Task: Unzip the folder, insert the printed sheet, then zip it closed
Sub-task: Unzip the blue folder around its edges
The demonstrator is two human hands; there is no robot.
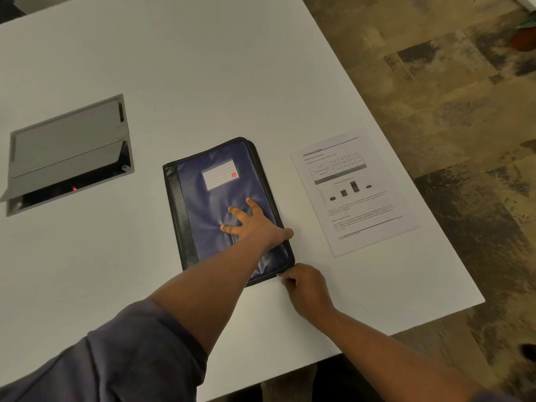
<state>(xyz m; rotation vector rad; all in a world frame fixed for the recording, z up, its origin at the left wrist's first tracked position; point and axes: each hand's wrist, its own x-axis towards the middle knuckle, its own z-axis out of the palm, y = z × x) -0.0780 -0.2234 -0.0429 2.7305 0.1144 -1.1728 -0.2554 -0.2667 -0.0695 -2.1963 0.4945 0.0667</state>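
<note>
Folder point(223, 204) flat under splayed L hand point(252, 224); R hand point(304, 285) pinches zip pull at near corner.

We're seeing bare tabletop point(203, 82) lying open beyond the folder point(220, 198), and a clear strip separating it from the printed sheet point(353, 190); the raised lid of the cable box point(66, 158) is blocking the far left.

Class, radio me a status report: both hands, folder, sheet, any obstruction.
Left hand flat on folder, pressing. Right hand pinching zip pull at near corner. Sheet waiting beside folder, right side. Nothing in the way.
</note>
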